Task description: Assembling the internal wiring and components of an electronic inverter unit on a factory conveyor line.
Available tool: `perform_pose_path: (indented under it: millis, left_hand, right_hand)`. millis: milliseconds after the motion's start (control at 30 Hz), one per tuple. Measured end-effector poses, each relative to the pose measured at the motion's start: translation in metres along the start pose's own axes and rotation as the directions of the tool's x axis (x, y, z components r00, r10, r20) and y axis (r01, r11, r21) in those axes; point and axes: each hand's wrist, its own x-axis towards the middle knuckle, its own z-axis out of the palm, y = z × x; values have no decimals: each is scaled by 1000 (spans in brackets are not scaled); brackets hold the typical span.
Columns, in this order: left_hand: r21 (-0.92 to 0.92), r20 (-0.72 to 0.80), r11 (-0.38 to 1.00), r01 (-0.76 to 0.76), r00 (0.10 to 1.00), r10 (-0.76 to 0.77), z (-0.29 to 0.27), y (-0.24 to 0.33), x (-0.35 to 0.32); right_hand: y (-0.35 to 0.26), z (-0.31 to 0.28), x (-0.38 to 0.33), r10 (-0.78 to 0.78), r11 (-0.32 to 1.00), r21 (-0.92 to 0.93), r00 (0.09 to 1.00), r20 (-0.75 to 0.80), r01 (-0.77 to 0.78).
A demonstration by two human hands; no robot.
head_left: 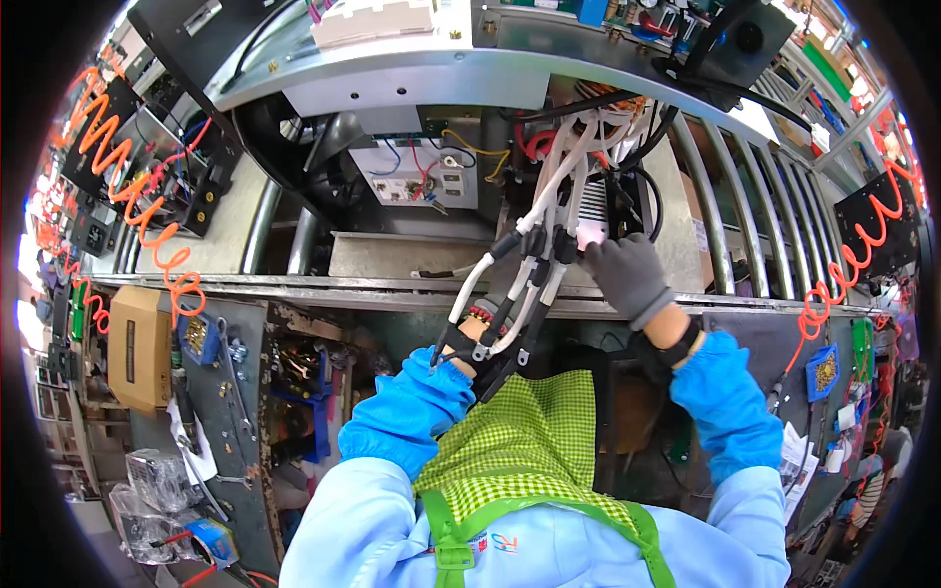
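A bundle of thick white cables [559,186] with black sleeves and metal lugs on the ends hangs out of an open metal cabinet [421,86] toward me. My left hand [505,282], in a grey glove, is closed around the bundle from its left side; the cables lie over it and hide most of its fingers. The free lug ends drape across my left wrist. My right hand [630,278], also gloved in grey, is at the right side of the bundle. Its fingers are curled, with the tips pinching at a black-sleeved cable.
Metal rollers [730,206] run along the conveyor at right, behind its front rail [372,294]. Orange coiled hoses [137,211] hang at both sides. At left are a cardboard box [137,348], a wrench [235,377] and a blue bin of screws [199,338]. Another blue bin [821,374] sits at right.
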Motion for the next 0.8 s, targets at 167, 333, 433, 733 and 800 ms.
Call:
perform_pose_path:
  millis: [167, 333, 433, 733, 800]
  left_hand:
    - [67, 40, 998, 4, 999, -7, -17, -17, 12]
    - [108, 68, 994, 4, 998, -11, -26, -25, 6]
    - [122, 91, 992, 3, 996, -14, -32, -26, 3]
    - [196, 103, 981, 1, 994, -22, -35, -45, 14]
    - [226, 107, 974, 14, 994, -39, -36, -39, 21]
  right_hand:
    - [-24, 22, 29, 202, 979, 16, 978, 50, -203]
    - [9, -32, 5, 235, 930, 346, 923, -305, -122]
    - [36, -40, 13, 439, 879, 321, 858, -265, -351]
    - [41, -24, 66, 641, 735, 108, 738, 212, -669]
    - [67, -57, 34, 423, 870, 187, 886, 190, -456]
